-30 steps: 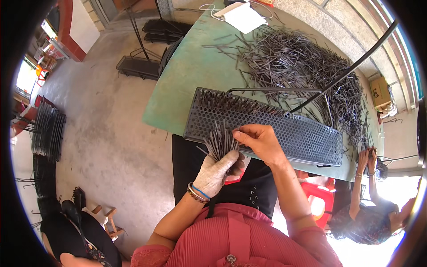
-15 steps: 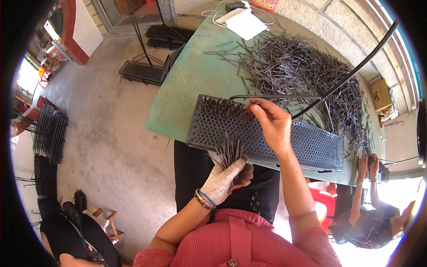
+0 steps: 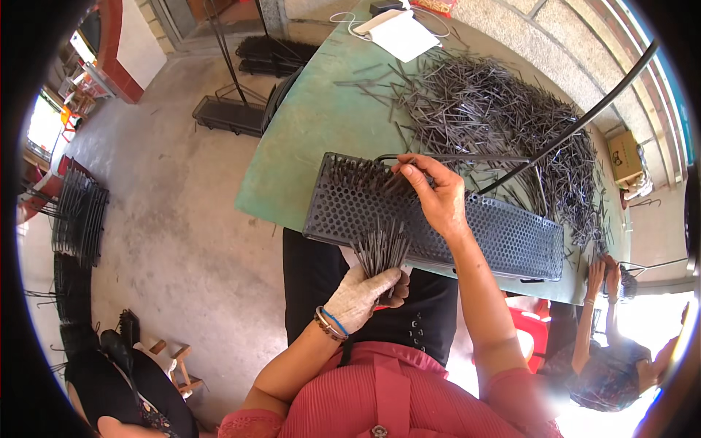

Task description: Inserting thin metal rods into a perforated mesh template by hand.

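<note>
My gloved left hand grips a bundle of thin black strips, fanned upward below the tray's near edge. Over the perforated black metal tray, my bare right hand is closed at the upright strips, thumb and fingers pinched together. What lies between those fingertips is too small to make out for certain, though it looks like a dark strip. Upright strips fill holes along the tray's far left part. A long black metal rod runs from the tray's far edge up to the right.
Loose black strips lie heaped on the green table, near a white sheet with a cable. At right, another person's hands work at the table edge. Black racks stand on the floor; another person sits lower left.
My right hand has shifted slightly left along the row of upright strips. The bundle in my left hand is spread a little wider.
</note>
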The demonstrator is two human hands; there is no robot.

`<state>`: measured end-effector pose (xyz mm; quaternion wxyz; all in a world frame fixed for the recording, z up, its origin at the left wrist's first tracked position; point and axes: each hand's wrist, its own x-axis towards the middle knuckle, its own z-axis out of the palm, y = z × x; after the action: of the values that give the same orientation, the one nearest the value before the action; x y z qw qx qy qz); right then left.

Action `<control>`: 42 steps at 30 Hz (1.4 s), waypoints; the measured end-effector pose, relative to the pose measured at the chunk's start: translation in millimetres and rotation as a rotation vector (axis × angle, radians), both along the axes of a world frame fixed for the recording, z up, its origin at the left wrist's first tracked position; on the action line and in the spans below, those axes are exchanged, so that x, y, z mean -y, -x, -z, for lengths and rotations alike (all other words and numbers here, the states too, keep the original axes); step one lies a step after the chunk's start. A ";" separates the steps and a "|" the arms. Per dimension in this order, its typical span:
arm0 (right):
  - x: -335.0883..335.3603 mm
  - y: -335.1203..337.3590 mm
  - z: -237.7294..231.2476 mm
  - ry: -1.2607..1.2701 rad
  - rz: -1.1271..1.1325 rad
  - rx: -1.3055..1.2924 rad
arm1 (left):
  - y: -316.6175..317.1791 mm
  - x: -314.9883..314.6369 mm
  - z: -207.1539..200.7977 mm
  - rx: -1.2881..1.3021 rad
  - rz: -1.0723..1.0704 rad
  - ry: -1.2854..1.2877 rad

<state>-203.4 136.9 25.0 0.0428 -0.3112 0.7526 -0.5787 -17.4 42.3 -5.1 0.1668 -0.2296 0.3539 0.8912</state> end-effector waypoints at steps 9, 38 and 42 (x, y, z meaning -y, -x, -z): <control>0.4 3.4 -3.0 -0.019 -0.012 -0.079 | 2.0 2.2 -5.1 0.013 0.008 -0.042; 12.3 -18.9 11.6 -0.251 0.028 -0.696 | 3.8 4.7 2.3 0.005 0.038 -0.027; 10.9 -21.9 5.4 -0.176 0.107 -0.619 | 3.6 3.9 1.6 -0.021 0.017 -0.029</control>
<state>-181.5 126.0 19.6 -0.1918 -0.4276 0.7924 -0.3906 -21.0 38.4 -6.7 0.1739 -0.2148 0.3448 0.8971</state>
